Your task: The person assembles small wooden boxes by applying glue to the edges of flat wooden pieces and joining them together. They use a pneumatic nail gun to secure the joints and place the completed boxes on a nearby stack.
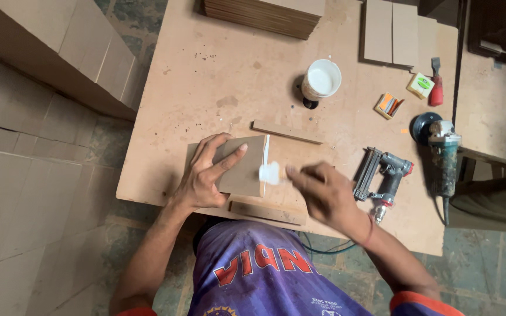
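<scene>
Glue goes on the flat brown board (242,167) mid-frame: left hand (206,172) presses it with fingers spread, right hand (317,190) pinches a blurry white dauber (270,173) on its edge; next, more careful spreading.

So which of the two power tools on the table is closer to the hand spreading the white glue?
The grey nail gun, lying just beside the right hand. The green-bodied angle grinder lies farther out, near the table's right edge.
</scene>
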